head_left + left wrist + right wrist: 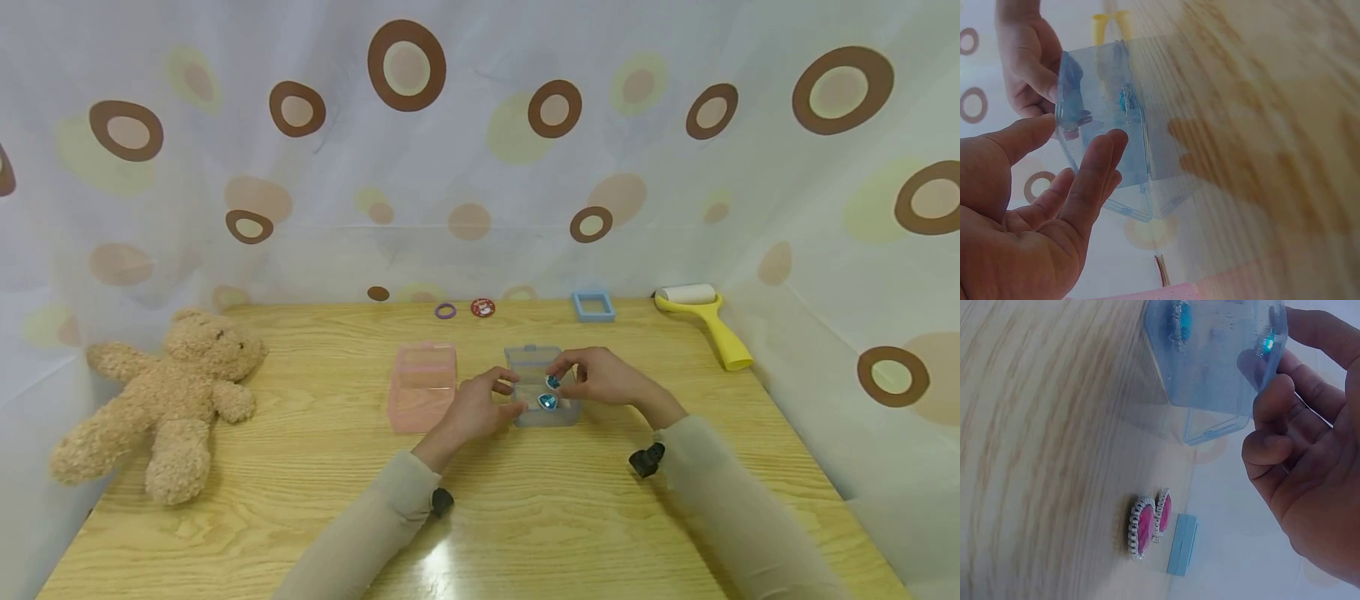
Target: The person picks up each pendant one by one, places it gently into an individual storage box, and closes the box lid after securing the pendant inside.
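Observation:
A clear blue plastic box (pixel 529 418) stands with its lid raised in the middle of the table. One silver-rimmed blue gem (pixel 547 402) lies inside it. Over the box, my right hand (pixel 606 379) pinches a second blue gem (pixel 553 382) between thumb and finger. The right wrist view shows this gem (pixel 1267 342) at the box's rim. My left hand (pixel 480 406) is at the box's left side, thumb and fingers apart. In the left wrist view, the left fingers (pixel 1088 181) rest along the box's wall, not curled round it.
Left of the blue box stands an opened pink box (pixel 420 412). Two silver-rimmed pink gems (pixel 1143 530) lie on the table. Behind are a purple ring (pixel 446 317), a red round badge (pixel 483 308) and a light-blue square frame (pixel 594 317). A teddy bear (pixel 176 392) and yellow-handled roller (pixel 723 333) flank them.

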### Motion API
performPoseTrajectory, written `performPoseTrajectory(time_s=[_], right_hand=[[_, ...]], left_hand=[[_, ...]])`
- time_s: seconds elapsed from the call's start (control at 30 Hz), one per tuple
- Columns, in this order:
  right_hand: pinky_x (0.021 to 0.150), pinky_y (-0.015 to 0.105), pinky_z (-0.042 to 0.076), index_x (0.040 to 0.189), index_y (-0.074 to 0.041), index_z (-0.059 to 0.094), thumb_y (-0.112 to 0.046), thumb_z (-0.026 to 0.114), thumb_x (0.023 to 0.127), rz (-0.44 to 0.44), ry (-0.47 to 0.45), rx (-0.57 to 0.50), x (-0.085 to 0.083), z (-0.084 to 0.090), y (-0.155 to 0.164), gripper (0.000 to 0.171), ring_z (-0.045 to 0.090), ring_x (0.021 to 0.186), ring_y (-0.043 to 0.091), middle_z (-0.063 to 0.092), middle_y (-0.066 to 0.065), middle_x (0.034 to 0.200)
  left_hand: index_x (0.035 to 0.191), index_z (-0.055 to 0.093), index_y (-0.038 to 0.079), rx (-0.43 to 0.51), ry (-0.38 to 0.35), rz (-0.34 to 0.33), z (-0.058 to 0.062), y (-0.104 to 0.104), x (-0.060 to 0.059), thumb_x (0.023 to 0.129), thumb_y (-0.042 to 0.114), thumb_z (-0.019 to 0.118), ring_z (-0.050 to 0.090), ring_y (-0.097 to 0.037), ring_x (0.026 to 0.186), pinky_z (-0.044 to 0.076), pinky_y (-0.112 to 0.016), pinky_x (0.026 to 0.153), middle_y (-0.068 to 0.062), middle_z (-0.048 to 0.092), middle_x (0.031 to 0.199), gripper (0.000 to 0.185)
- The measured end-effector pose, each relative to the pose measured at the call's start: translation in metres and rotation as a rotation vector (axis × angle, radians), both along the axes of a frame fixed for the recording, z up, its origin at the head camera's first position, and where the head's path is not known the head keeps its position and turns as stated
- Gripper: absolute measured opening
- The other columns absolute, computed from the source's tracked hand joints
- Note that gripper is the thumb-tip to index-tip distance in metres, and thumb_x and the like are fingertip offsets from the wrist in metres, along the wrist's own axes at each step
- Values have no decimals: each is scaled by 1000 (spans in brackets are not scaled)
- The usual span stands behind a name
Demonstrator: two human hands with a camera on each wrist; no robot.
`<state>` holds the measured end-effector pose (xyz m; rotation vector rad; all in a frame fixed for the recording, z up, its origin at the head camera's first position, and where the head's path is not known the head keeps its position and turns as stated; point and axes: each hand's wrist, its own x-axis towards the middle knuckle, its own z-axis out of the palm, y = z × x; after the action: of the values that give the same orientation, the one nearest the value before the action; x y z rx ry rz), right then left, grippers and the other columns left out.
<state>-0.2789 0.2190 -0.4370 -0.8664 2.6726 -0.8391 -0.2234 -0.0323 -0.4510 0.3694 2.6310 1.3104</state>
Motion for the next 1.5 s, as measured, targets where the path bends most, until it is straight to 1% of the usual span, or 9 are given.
performPoseTrajectory(time_s=[0.2,0.4,0.7,0.93,1.17,1.3,1.4,1.47,1.5], right_hand=[[68,29,47,117,-16,70,-30,74,91,35,14,19,-1,-4,-5,30,59,77,14,72,-2,108],[74,32,49,115,-17,72,-28,74,90,45,9,26,-1,-4,-8,28,67,97,24,72,-2,106],[80,35,55,114,-14,72,-24,75,89,54,-17,63,2,-5,-12,27,69,103,25,73,0,109],[80,36,54,115,-14,72,-23,75,89,51,-14,66,3,-6,-11,27,68,105,26,74,1,110],[81,37,54,117,-13,71,-22,75,89,46,-3,65,3,-5,-11,29,68,105,24,73,2,112],[80,37,52,118,-13,71,-22,74,90,37,11,53,3,-2,-7,30,68,101,23,74,1,111],[78,34,51,119,-15,71,-23,74,90,24,8,45,1,-1,-3,30,66,97,20,74,0,111],[75,31,51,119,-15,71,-22,73,91,18,1,36,0,1,-1,29,66,89,18,73,1,112],[70,30,51,119,-14,71,-22,73,91,12,-4,32,0,2,0,29,65,85,17,73,2,112]], left_hand=[[132,60,13,-2,-2,-1,1,1,1,92,30,73,65,-36,115,54,-47,93,-14,70,123,45],[131,60,12,2,11,-7,1,0,2,92,31,73,64,-38,116,54,-49,93,-14,71,123,45],[131,61,13,-4,23,-7,-2,-1,1,91,32,73,65,-37,114,55,-47,91,-12,71,122,46],[131,61,13,-5,22,-11,-1,-1,1,91,32,73,66,-35,111,56,-46,90,-13,71,121,46],[131,61,15,-10,11,4,1,-2,3,91,30,74,68,-32,108,56,-43,87,-12,71,120,44],[130,62,14,-1,20,9,3,-5,3,91,27,74,71,-30,104,58,-39,82,-12,71,120,43],[130,63,12,22,33,4,5,-9,2,91,25,74,73,-30,100,59,-37,80,-13,70,120,42],[130,63,11,41,38,2,7,-12,3,92,23,73,73,-30,99,59,-37,80,-14,69,120,41],[130,63,10,50,41,-1,8,-14,3,92,22,73,73,-30,100,59,-37,80,-14,69,121,41]])
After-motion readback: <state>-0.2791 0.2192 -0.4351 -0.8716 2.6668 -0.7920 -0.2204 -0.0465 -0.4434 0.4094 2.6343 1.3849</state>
